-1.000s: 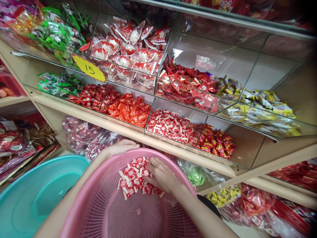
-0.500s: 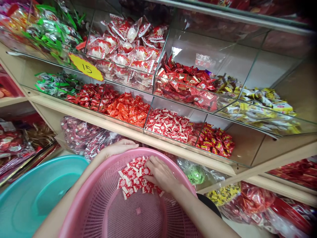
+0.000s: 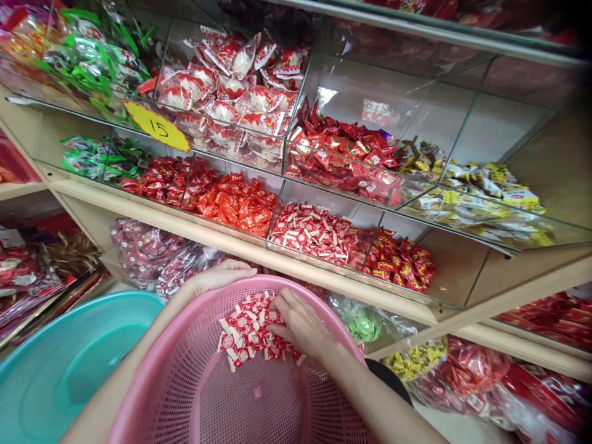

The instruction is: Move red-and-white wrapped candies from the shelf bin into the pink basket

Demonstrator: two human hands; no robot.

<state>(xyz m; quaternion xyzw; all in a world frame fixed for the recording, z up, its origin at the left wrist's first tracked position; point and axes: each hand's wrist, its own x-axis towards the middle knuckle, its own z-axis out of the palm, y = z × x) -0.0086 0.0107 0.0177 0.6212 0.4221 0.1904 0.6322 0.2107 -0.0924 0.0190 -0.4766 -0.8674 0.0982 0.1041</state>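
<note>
A pink plastic basket (image 3: 217, 425) with a perforated wall and base is tilted in front of me. My left hand (image 3: 226, 273) reaches around its left side and grips the far rim, its fingers closed over the edge. Inside the basket, a small heap of red-and-white wrapped candies (image 3: 245, 330) lies against the far wall. On the right part of that heap, my right hand (image 3: 300, 324) has its fingers curled around some of the candies. Its palm faces down, so how many it holds is hidden.
A turquoise basin (image 3: 87, 364) stands at the left. Beyond the basket, a wooden shelf has glass-divided bins, one with matching red-and-white candies (image 3: 314, 231). A yellow price tag (image 3: 157, 125) reads 15. Bagged sweets (image 3: 481, 376) lie low at the right.
Both hands keep their places on the basket and the candies. The whole view has shifted very slightly, with the shelves a little further left.
</note>
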